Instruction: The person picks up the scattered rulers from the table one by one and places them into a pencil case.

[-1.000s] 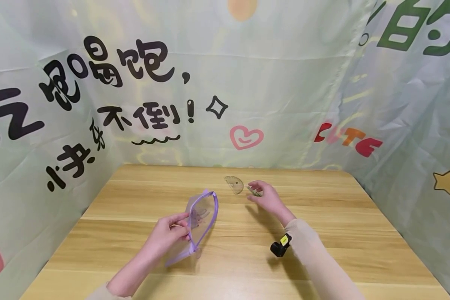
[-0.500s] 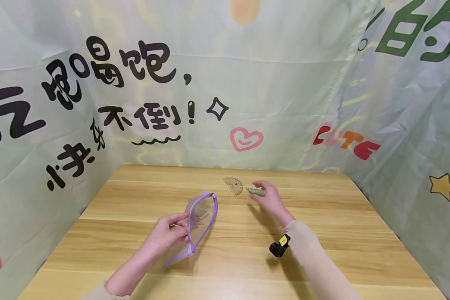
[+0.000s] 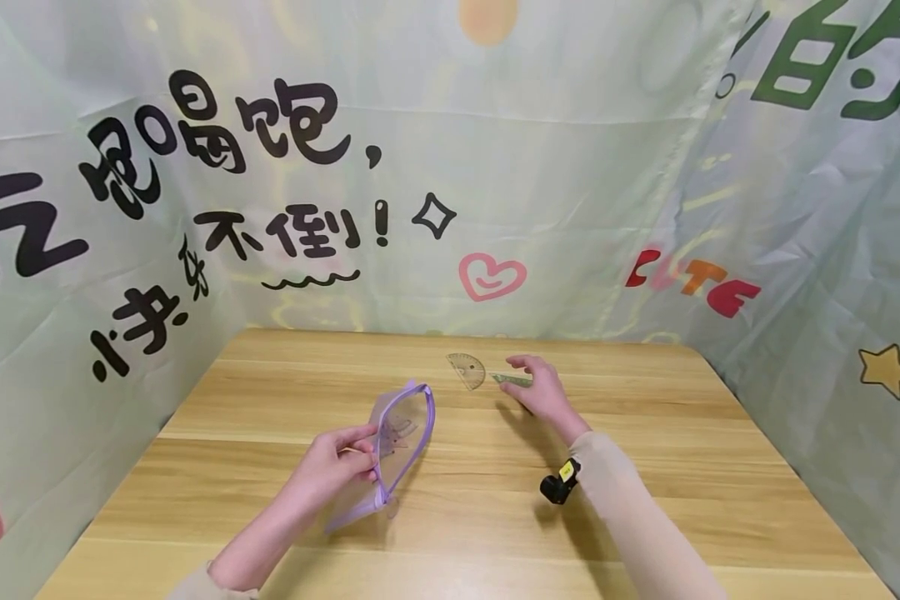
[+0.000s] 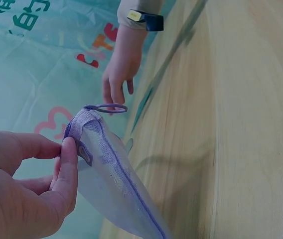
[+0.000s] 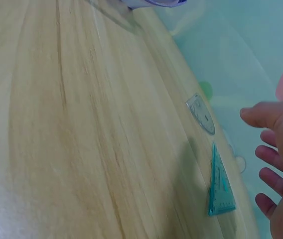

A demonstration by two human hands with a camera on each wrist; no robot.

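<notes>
In the head view my left hand (image 3: 328,467) pinches one side of a translucent zip pouch (image 3: 432,413) with purple edging, held tilted with its mouth parted. Faint ruler-like shapes show through its wall. The left wrist view has thumb and fingertips at the top corner of the pouch (image 4: 116,184), near its zip pull. My right hand (image 3: 540,390) hovers over a greenish triangular set square (image 5: 222,186), thumb and fingers apart with nothing gripped. Just left of that lies a clear protractor (image 3: 467,372). From the right wrist camera, the protractor (image 5: 201,114) lies beyond the set square's pointed tip.
A wooden table (image 3: 645,517) spans the workspace. Printed cloth curtains (image 3: 570,183) hang along its back and both sides. A small black camera (image 3: 558,483) is strapped to my right wrist.
My right hand has shifted slightly to the right, and more of the set square shows beside its thumb. The left hand and pouch stay nearly still.
</notes>
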